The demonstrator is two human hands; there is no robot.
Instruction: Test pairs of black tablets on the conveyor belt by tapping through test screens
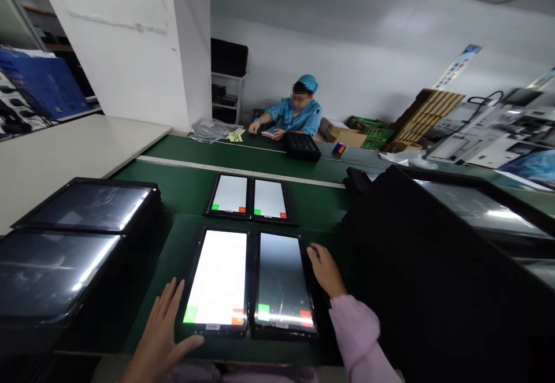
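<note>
Green worktop (184, 189) lies under two bare hands and several upright-facing, black-framed flat tablets. The left grip (158, 325) is spread wide, fingers apart and thumb out, at the lower left corner of a black-framed tablet with a glowing white screen (220, 276); whether the thumb touches the frame is hard to tell. The right grip (326, 270), in a pale pink sleeve (355, 331), lies along the right edge of a black-framed tablet with a dimmer grey screen (281, 276), its fingers slightly bent; the thumb is hidden, so I cannot tell how wide it is. Both tablets sit side by side between the grips, each showing a green square at lower left and a red one at lower right. Beyond the grips is a pair of smaller-looking white-screened tablets (231, 193). Left of the left grip are stacked dark glossy panels (87, 204); right of the right grip rises a tall black stack (403, 267). Far ahead, a co-worker in blue cap and smock (306, 118) sits handling a small pinkish object (268, 134).
</note>
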